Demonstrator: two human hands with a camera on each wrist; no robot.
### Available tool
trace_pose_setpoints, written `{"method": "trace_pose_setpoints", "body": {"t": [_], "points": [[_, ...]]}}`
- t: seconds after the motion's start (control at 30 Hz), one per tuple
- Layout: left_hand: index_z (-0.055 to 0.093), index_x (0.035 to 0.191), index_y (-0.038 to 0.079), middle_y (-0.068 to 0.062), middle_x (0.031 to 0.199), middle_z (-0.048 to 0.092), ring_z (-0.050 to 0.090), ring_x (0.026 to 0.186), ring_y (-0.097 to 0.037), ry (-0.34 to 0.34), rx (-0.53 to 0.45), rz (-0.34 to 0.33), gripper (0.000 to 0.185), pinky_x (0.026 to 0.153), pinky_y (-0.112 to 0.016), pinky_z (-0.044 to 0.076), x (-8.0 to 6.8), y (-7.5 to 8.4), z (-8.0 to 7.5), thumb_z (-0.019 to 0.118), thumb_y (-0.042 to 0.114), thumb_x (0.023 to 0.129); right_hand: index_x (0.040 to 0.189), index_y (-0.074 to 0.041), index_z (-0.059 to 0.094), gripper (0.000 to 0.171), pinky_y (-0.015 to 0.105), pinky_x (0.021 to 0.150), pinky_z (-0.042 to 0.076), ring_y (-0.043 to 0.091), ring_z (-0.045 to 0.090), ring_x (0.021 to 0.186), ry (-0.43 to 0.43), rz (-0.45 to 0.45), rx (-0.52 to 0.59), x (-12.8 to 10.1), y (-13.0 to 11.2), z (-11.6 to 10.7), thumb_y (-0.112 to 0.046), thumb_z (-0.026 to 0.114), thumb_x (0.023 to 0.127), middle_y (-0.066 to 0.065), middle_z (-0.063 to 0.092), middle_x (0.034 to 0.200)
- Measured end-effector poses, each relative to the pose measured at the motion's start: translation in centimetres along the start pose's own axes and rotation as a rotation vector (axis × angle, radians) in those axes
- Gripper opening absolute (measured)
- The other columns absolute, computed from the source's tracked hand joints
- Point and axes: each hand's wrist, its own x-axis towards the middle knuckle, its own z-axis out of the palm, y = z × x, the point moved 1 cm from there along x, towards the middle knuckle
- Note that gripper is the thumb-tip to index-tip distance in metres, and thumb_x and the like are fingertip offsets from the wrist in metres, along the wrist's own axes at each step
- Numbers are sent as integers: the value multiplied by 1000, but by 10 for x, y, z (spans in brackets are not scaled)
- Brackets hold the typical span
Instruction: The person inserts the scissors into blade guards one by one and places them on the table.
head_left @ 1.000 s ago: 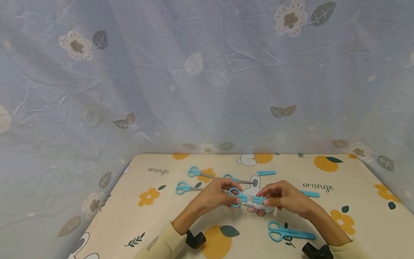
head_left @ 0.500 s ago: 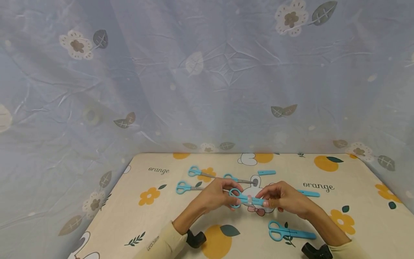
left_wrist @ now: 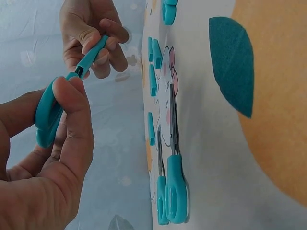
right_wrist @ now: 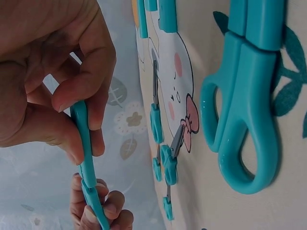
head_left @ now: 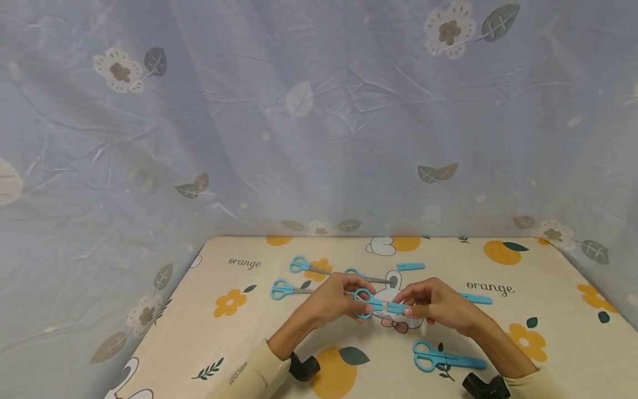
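My left hand [head_left: 335, 302] holds a pair of light-blue scissors [head_left: 363, 303] by the finger loops, thumb and fingers around them. The blade end points right, into a blue blade cover [head_left: 397, 308] that my right hand [head_left: 441, 305] pinches between thumb and fingertips. Both are held above the table. In the left wrist view, the cover [left_wrist: 91, 56] lines up with the scissors [left_wrist: 44, 117] and the blades are mostly hidden inside it. From the right wrist, the cover [right_wrist: 85, 143] and the handles [right_wrist: 96, 206] meet almost end to end.
Several bare-bladed scissors [head_left: 282, 289] lie left and behind my hands. Loose blue covers [head_left: 411, 266] lie at the back and to the right [head_left: 477, 298]. One covered pair of scissors [head_left: 448, 359] lies front right. Patterned cloth covers the table, with a grey-blue curtain [head_left: 319, 138] behind.
The scissors and the cover have shifted very slightly towards each other. Both hands keep the same hold, and the things on the table stay put.
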Motion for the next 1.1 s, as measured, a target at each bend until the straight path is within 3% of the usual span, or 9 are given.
{"method": "trace_pose_setpoints", "body": {"t": [0.3, 0.53, 0.67, 0.77, 0.97, 1.1], "points": [[74, 118, -2, -12, 100, 67, 75, 75, -17, 10, 38, 9, 27, 69, -35, 69, -1, 3, 0, 78, -7, 93, 125, 5, 74, 29, 31, 48, 44, 13, 46, 58, -11, 17, 16, 3, -5, -1, -14, 73, 102, -3, 62, 76], [72, 122, -5, -8, 98, 66, 75, 75, -17, 16, 40, 7, 30, 76, -45, 70, -2, 4, -1, 79, -5, 93, 123, 1, 76, 26, 26, 50, 43, 9, 49, 61, 21, 52, -41, 8, -6, 2, -13, 73, 101, 0, 67, 83], [72, 123, -6, -7, 97, 66, 74, 75, -17, 20, 31, 3, 31, 74, -41, 70, -2, 3, -1, 79, -5, 93, 122, 0, 77, 25, 26, 50, 44, 9, 50, 62, 31, 62, -58, 8, -7, 3, -11, 73, 100, 1, 68, 85], [73, 122, -5, -7, 98, 66, 74, 76, -16, 22, 49, 13, 30, 73, -38, 69, -2, 2, -1, 79, -5, 93, 122, 2, 76, 26, 27, 50, 43, 10, 50, 61, 27, 53, -50, 9, -6, 3, -9, 73, 100, 2, 68, 86], [76, 114, 5, -7, 99, 67, 74, 78, -17, 19, 111, 45, 24, 76, -47, 69, -2, 4, 0, 78, -7, 93, 123, 4, 74, 27, 29, 49, 43, 13, 50, 60, 18, 38, -33, 10, -6, 3, -8, 73, 99, 2, 69, 86], [76, 115, 4, -7, 98, 67, 74, 78, -16, 16, 120, 53, 24, 79, -53, 68, -3, 4, 0, 78, -7, 93, 123, 4, 75, 27, 28, 49, 43, 12, 51, 60, 22, 42, -26, 10, -7, 4, -8, 73, 99, 2, 70, 87]]}}
